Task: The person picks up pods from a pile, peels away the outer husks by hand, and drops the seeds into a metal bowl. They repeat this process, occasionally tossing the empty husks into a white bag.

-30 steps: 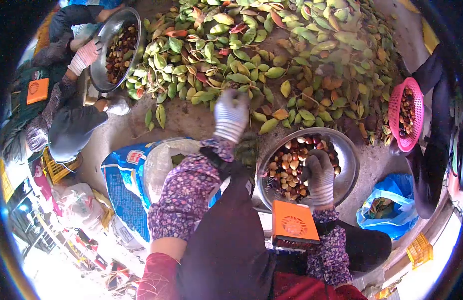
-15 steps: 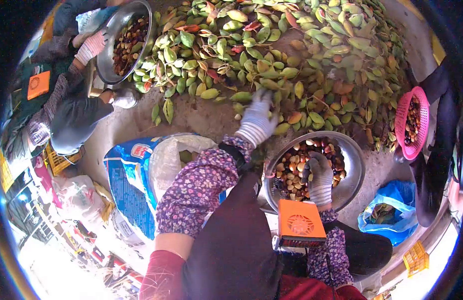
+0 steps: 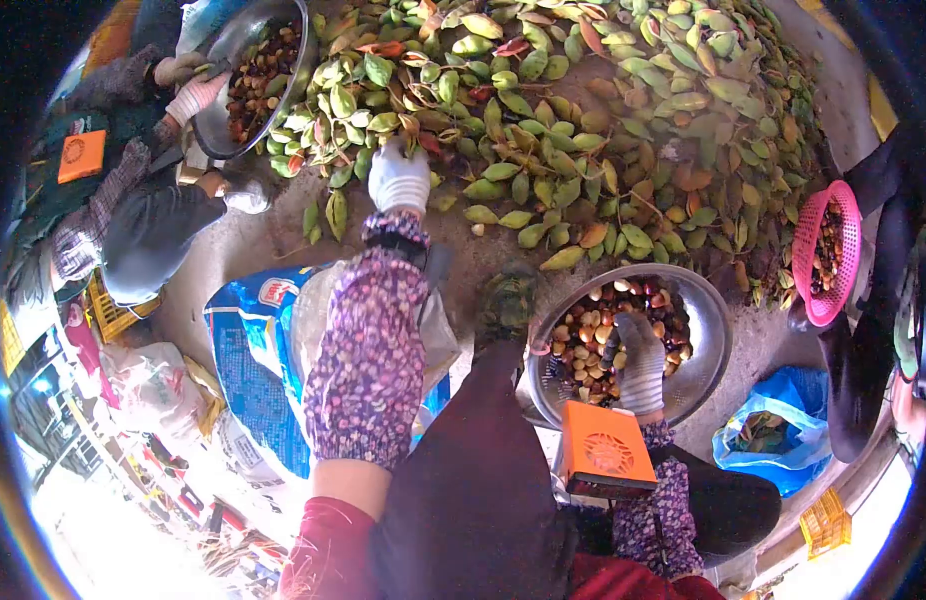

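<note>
My left hand (image 3: 398, 182), in a white glove with grey stripes, reaches into the near edge of a heap of green, leaf-shaped pods (image 3: 543, 130). Its fingertips are bent down among the pods and partly hidden, so a hold cannot be made out. My right hand (image 3: 640, 368), in a striped glove with grey fingers, is over a metal bowl (image 3: 711, 340). Its fingers are curled, with a small dark thing beside the thumb that I cannot make out. Brown and tan nuts (image 3: 583, 345) lie in the bowl under that hand.
An orange box-like device (image 3: 608, 448) sits by my right forearm. A blue printed sack (image 3: 253, 370) stands left of my leg, a blue plastic bag (image 3: 778, 430) at right. Another person's gloved hand (image 3: 196, 98) works at a second metal bowl (image 3: 218, 130). A pink basket (image 3: 813, 250) is at far right.
My left hand has moved left along the edge of the heap, away from the pods above my bowl. My right hand stays over the bowl. The other person's hands have shifted.
</note>
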The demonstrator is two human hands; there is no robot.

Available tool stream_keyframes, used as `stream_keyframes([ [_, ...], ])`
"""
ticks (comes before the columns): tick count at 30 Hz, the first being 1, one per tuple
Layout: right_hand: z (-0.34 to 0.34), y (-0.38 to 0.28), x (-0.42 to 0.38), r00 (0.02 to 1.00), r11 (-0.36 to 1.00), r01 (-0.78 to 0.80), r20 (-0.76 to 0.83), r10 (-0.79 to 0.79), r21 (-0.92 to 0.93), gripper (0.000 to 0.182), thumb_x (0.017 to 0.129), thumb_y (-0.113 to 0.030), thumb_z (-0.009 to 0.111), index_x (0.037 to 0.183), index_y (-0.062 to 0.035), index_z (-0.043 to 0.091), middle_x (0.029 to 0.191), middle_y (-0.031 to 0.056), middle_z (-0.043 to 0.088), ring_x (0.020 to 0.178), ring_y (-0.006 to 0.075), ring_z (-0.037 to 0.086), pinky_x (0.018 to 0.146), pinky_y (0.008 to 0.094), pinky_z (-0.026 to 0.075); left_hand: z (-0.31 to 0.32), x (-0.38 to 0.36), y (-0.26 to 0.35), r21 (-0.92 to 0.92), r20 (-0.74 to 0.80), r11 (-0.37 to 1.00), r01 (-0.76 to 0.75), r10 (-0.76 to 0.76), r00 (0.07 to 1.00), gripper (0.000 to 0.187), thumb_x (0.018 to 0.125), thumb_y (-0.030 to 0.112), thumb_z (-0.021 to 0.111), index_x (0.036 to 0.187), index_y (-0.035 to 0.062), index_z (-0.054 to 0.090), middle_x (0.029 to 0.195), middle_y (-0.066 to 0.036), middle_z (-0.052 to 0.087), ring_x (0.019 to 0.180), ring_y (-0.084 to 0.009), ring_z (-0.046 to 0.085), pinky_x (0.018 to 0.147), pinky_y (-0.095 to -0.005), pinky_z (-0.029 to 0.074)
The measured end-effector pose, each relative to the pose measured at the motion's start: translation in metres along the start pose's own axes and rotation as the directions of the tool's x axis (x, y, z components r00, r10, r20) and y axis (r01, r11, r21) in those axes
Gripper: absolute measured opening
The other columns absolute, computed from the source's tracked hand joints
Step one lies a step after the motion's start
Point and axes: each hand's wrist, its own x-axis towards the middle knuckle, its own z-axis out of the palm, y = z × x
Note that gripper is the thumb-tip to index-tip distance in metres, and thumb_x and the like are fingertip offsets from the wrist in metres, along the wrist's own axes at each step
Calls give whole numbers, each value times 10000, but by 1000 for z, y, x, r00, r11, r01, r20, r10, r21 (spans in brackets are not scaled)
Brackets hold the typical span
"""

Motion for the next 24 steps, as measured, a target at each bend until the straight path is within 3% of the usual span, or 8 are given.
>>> stream_keyframes([
  [2, 1, -5, -4, 999, 998, 29, 20, -28, -60, 201, 871, -206, 522, 908, -11, 552, 613, 27, 497, 477, 110, 489, 400, 237, 410, 17, 15, 2, 188, 15, 981, 55, -59, 998, 574, 752, 421, 629, 1115, -4, 499, 1035, -224, 581, 921, -355, 596, 803, -401, 491],
  [3, 2, -2, -3, 980, 967, 201, 44, -197, -154, 205, 873, -210, 515, 899, -11, 557, 613, 28, 498, 475, 114, 486, 397, 240, 403, 16, 16, 7, 160, 23, 983, 93, -97, 995, 573, 747, 413, 637, 1105, -12, 496, 1028, -222, 588, 924, -346, 599, 802, -397, 492],
  [7, -1, -1, -1, 999, 999, 32, -13, -32, -31, 206, 872, -205, 515, 900, -7, 564, 618, 31, 505, 480, 115, 488, 398, 242, 402, 2, 14, 20, -18, 13, 976, 215, -215, 976, 556, 719, 344, 681, 1119, 12, 482, 1009, -190, 626, 936, -307, 614, 801, -381, 493],
  [11, -1, 7, 2, 998, 996, 61, -14, -63, -70, 212, 864, -196, 529, 907, 7, 572, 610, 34, 507, 465, 114, 482, 395, 247, 398, 43, 43, -22, 49, 77, 998, 26, -30, 997, 517, 745, 330, 663, 1143, 54, 482, 1030, -193, 617, 952, -316, 604, 829, -386, 477],
  [14, 4, -3, -5, 999, 998, 42, -10, -42, -38, 215, 864, -194, 535, 906, 13, 572, 600, 34, 503, 452, 114, 475, 391, 247, 393, 7, 20, 16, 129, 58, 988, 87, -95, 994, 480, 765, 312, 642, 1143, 62, 484, 1029, -197, 616, 956, -326, 601, 839, -391, 471],
  [20, 1, -5, -5, 999, 997, 41, -2, -42, -67, 248, 879, -218, 523, 911, 23, 570, 576, 33, 495, 446, 111, 470, 385, 240, 379, 10, 19, 7, -235, -63, 956, 176, -195, 979, 486, 682, 362, 712, 1020, 48, 560, 945, -155, 648, 872, -312, 621, 797, -361, 476],
  [22, 3, -10, -6, 1000, 999, 20, -13, -21, -39, 261, 883, -228, 518, 916, 26, 569, 569, 33, 492, 445, 110, 468, 385, 238, 374, 13, 0, 3, -391, -285, 917, -73, -45, 958, 521, 689, 267, 727, 1067, -51, 561, 1004, -185, 626, 845, -306, 621, 789, -351, 474],
  [24, 7, -19, -9, 998, 991, 53, -11, -55, -123, 276, 884, -235, 515, 931, 33, 565, 572, 38, 498, 449, 108, 471, 401, 234, 374, -2, -34, 10, -601, -113, 799, -29, -48, 992, 526, 720, 188, 703, 1130, -90, 525, 1035, -173, 614, 861, -231, 608, 793, -321, 471],
])
